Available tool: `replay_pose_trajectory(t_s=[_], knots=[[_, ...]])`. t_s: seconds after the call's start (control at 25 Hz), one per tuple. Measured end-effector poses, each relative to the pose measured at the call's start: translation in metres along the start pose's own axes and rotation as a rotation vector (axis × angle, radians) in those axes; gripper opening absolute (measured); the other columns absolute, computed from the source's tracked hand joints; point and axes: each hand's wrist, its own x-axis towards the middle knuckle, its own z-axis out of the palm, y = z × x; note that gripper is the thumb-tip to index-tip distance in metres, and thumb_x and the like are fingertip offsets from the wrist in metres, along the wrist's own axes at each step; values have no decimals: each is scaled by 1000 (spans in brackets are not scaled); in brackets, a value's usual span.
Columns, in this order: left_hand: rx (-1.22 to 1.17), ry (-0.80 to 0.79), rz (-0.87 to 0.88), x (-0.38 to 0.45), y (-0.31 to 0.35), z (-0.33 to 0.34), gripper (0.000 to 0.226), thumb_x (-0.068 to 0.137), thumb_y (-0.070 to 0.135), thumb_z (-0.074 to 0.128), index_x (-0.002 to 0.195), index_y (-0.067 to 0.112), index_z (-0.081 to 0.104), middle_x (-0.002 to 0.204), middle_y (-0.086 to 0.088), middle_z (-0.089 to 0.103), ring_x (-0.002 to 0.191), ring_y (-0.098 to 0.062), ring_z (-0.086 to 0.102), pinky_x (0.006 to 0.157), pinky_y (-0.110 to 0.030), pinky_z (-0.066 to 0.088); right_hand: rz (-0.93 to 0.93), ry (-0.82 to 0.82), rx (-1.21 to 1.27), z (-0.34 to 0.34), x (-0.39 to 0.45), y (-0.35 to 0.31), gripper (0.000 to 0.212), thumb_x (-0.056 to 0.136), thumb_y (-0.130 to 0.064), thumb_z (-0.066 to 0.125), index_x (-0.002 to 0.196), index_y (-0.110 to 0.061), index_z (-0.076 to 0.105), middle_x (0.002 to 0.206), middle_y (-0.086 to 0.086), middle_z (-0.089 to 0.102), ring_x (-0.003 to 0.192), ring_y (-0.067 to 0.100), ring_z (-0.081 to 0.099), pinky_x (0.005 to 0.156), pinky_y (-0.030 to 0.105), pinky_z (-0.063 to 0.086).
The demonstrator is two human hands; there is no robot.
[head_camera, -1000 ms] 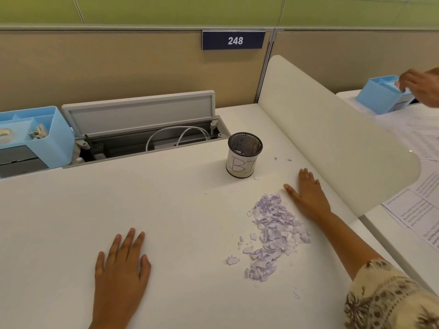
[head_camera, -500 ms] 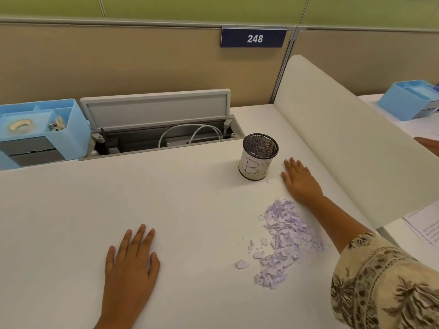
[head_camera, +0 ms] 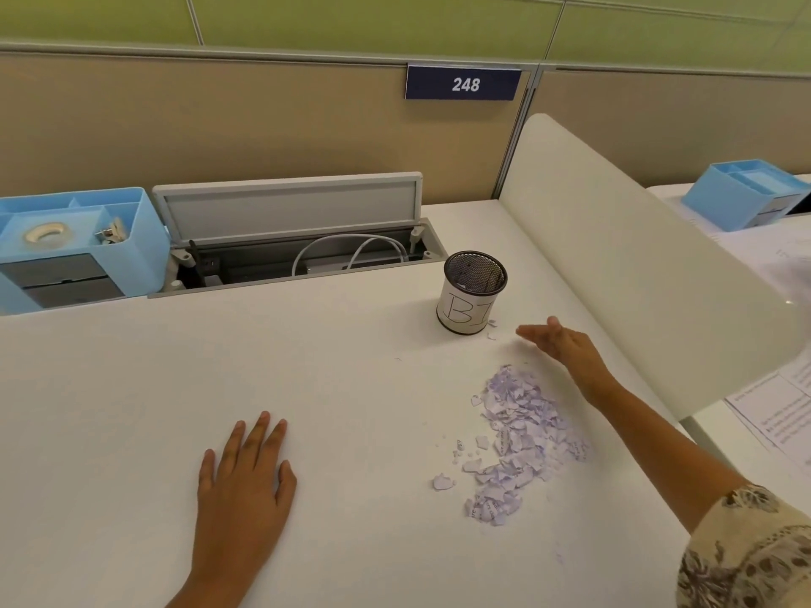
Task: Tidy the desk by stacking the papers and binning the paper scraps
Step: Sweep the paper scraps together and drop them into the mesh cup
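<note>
A heap of small pale purple paper scraps (head_camera: 520, 436) lies on the white desk (head_camera: 131, 388), right of centre. Behind it stands a black mesh cup (head_camera: 473, 291) with a white label reading "BI", and a few stray scraps lie at its base. My right hand (head_camera: 564, 344) stands on its edge between the cup and the heap, fingers straight and pointing left, holding nothing. My left hand (head_camera: 245, 471) lies flat on the desk at the lower left, fingers spread.
A white curved divider (head_camera: 636, 265) fences the desk's right side; printed papers (head_camera: 785, 410) lie on the neighbouring desk beyond it. A blue organiser (head_camera: 74, 243) stands at the back left beside an open cable tray (head_camera: 298, 252). Another blue organiser (head_camera: 746, 193) sits far right.
My right hand went from lying flat by the heap to up beside the cup, then turned onto its edge with fingers pointing left. The left hand stayed flat.
</note>
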Motion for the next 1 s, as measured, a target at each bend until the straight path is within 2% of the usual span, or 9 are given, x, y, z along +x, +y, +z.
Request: replay_pose_trajectory(t_s=[0.08,0.24,0.4,0.52,0.6,0.68,0.8,0.92,1.0], knots=[[-2,-10,0,0,0,-1,56,87,37,24,130,16,52,137,-6,50,128,-27,43,100,-54,33,3,37,-263,6,15,-1,33,96,-37,42,121,-23,59,130,4,56,123,21,49,104,31,34],[-10,-16,-9,-1,1,-2,55,86,37,25,130,17,53,137,-4,50,128,-26,43,100,-54,34,-12,-53,-562,36,40,-1,54,88,-40,57,135,-16,45,143,6,42,132,23,36,110,36,25],[-17,-23,-10,-2,2,-5,55,89,37,22,128,16,54,136,-4,51,127,-26,45,99,-54,35,12,73,-527,47,45,0,45,85,-37,61,126,-20,56,140,3,46,130,22,39,109,37,27],[-13,-16,-8,-2,2,-5,59,93,40,14,128,16,54,136,-4,51,128,-26,44,100,-53,33,-79,-10,-598,46,27,-3,40,90,-30,56,128,-17,55,142,2,45,131,19,39,110,32,27],[-17,-14,-11,-2,2,-5,55,89,37,22,128,16,54,136,-4,51,128,-26,44,100,-53,34,-181,-168,-731,43,9,-3,41,94,-32,49,132,-19,50,146,-1,40,135,16,34,112,31,25],[-20,-16,-5,-2,2,-5,55,87,36,25,128,15,55,135,-5,52,127,-27,45,99,-54,35,-158,-280,-656,35,-6,-11,38,95,-36,45,129,-22,54,141,-4,46,130,11,40,108,26,30],[-18,-15,-1,-2,2,-6,55,86,36,25,128,15,55,135,-6,52,126,-28,46,99,-54,35,-51,-164,-496,31,-13,-32,43,94,-45,37,122,-22,60,130,0,57,111,8,52,93,20,36],[-26,-16,-2,-2,3,-7,55,86,35,26,127,14,55,134,-6,53,126,-28,46,98,-54,35,-33,-235,-689,51,-17,-47,50,96,-47,31,125,-15,56,131,6,56,117,22,53,98,32,40],[-30,-14,0,-2,3,-6,55,86,35,26,127,14,55,134,-6,52,126,-28,46,99,-54,35,-31,-254,-795,73,-19,-58,54,95,-50,30,119,-12,61,124,9,61,109,23,58,95,34,44]])
